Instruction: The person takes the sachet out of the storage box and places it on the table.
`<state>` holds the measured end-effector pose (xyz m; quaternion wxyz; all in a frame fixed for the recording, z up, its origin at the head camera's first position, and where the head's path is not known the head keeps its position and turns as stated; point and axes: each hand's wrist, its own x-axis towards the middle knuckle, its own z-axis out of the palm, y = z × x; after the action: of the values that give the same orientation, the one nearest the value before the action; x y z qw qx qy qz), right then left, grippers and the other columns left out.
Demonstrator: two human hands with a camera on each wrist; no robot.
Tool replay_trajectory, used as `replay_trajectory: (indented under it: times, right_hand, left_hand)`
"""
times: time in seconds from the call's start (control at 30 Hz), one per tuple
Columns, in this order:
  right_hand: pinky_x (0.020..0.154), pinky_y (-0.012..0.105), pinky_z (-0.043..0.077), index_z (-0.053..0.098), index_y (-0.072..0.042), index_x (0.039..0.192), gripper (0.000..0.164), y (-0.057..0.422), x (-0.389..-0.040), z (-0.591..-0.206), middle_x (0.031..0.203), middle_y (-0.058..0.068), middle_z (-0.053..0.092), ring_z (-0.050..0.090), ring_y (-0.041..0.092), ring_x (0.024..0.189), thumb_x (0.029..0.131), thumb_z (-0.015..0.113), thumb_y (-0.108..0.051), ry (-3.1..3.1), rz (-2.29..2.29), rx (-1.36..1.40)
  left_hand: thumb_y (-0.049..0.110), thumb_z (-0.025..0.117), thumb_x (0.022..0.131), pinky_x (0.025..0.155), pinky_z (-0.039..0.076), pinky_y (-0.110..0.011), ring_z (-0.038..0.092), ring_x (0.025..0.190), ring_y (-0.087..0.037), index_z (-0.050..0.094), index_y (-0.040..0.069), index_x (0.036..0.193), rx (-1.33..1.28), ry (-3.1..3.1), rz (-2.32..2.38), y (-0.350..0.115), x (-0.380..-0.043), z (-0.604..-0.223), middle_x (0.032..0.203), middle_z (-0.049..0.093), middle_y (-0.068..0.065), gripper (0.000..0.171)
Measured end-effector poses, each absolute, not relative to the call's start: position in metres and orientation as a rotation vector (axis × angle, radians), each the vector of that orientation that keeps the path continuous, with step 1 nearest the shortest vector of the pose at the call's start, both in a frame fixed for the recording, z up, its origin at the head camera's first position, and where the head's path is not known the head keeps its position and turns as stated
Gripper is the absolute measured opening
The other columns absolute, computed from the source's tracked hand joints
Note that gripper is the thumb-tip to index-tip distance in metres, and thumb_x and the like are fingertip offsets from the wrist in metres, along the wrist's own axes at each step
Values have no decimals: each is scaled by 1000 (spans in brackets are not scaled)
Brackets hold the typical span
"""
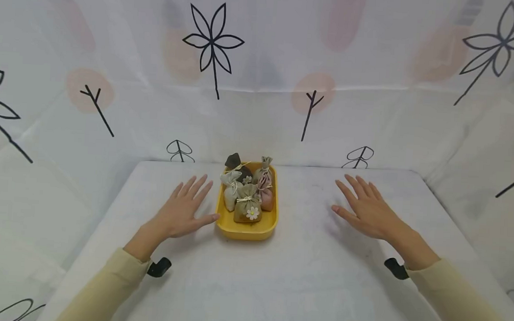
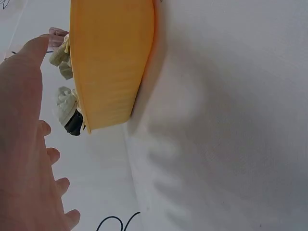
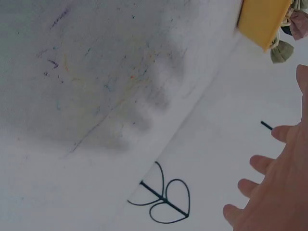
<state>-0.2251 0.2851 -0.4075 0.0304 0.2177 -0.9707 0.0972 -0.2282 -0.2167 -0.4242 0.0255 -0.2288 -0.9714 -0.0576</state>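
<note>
A yellow tray (image 1: 247, 235) stands near the back of the white table, filled with several small drawstring pouches. At its front lies an olive-green pouch (image 1: 247, 199) with a white daisy; a whitish pouch (image 1: 231, 191) is on the left, a pink pouch (image 1: 265, 193) on the right, and a black pouch (image 1: 233, 161) at the back. My left hand (image 1: 182, 212) is spread just left of the tray, its thumb by the tray's wall (image 2: 108, 62); whether they touch I cannot tell. Over the table to the right hovers my right hand (image 1: 366, 211), fingers extended, holding nothing.
A white cloth (image 1: 259, 121) with black line flowers hangs behind and at both sides. The white tabletop (image 1: 249, 287) bears faint coloured marks, visible in the right wrist view. Both wrists carry a small black device (image 1: 159, 267) under the sleeve cuffs.
</note>
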Motion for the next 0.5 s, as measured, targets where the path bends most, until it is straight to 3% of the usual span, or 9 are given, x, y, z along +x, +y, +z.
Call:
replay_trajectory:
  times: [0.27,0.5]
  right_hand:
    - [121,67,10,24,-8,163,76,271,-223,-414,168,22,16,11,49,152,105,51,-50,-2961,371,732]
    - [120,67,15,27,-8,162,72,255,-225,-418,166,20,21,16,47,151,106,50,-47,-2937,454,770]
  left_hand:
    - [83,36,93,126,12,-56,4,158,-35,10,15,166,-722,-3030,-266,-209,-226,-427,173,2,-8,103]
    - [86,35,90,126,16,-52,4,158,-31,8,15,166,-715,-3059,-339,-202,-225,-429,173,-2,-5,108]
